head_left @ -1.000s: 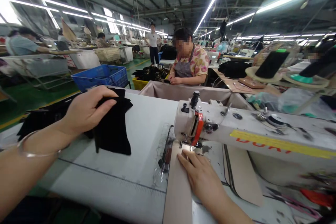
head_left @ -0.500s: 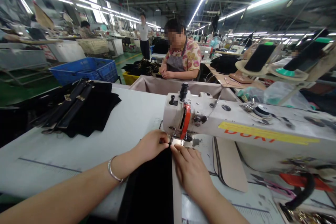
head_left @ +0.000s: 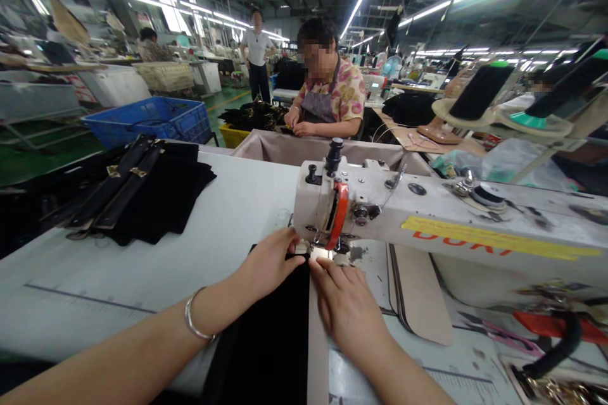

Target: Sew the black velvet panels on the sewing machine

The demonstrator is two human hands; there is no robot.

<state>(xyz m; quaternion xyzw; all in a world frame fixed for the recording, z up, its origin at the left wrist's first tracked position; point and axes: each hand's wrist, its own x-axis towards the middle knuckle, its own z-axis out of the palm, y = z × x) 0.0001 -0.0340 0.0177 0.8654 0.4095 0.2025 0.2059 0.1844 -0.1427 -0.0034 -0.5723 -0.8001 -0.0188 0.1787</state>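
Observation:
Black fabric runs lengthwise under my hands toward the needle area of a white sewing machine. A pale beige strip lies along its right edge. My left hand, with a silver bangle at the wrist, is closed at the fabric's far end, thumb and fingers pinching near the presser foot. Beside it, my right hand lies flat with fingers stretched forward, pressing on the strip just in front of the needle area. My fingers partly hide the stitching point.
Black pieces with straps are piled on the left of the table. Right of my hand lie beige rounded panels and pink-handled scissors. Thread cones stand behind the machine. A co-worker sits beyond a fabric-lined bin.
The camera view has shifted slightly. My left fingers have parted a little from the machine's foot, and a black fabric corner now shows beyond that hand. My right hand stays nearly in place.

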